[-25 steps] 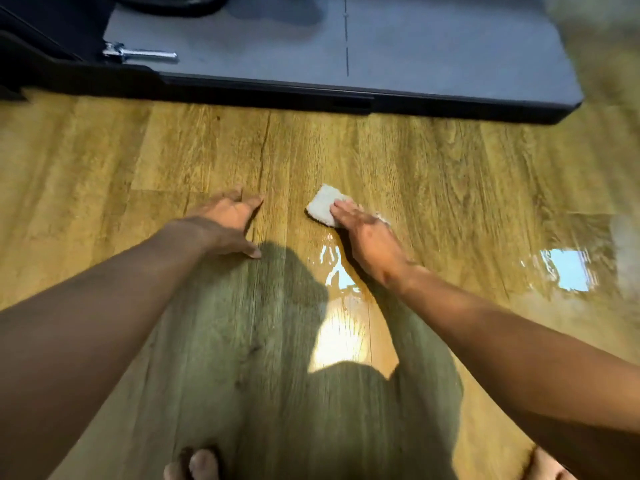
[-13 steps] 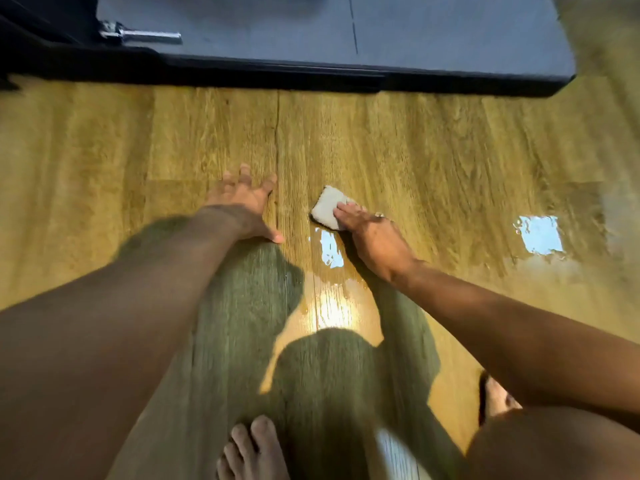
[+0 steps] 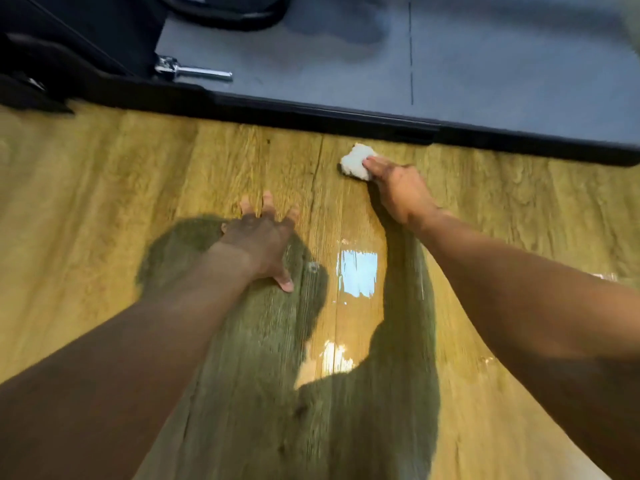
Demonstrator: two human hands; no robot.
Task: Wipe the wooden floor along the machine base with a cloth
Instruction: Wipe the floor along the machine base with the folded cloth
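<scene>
A small white cloth (image 3: 356, 161) lies on the wooden floor (image 3: 138, 174), close to the black edge of the machine base (image 3: 346, 117). My right hand (image 3: 401, 190) presses its fingers down on the cloth's near side. My left hand (image 3: 261, 237) rests flat on the floor with fingers spread, left of and nearer than the cloth, holding nothing. The base has a grey top surface (image 3: 485, 64) behind the black rim.
A shiny metal pin (image 3: 194, 71) sticks out at the base's left, beside dark machine parts (image 3: 69, 46). A wet, glossy patch (image 3: 356, 282) reflects light between my arms. My shadow covers the near floor.
My right hand has pushed the cloth forward, from the mid floor up to just short of the base's black edge. My left hand stayed flat on the floor.
</scene>
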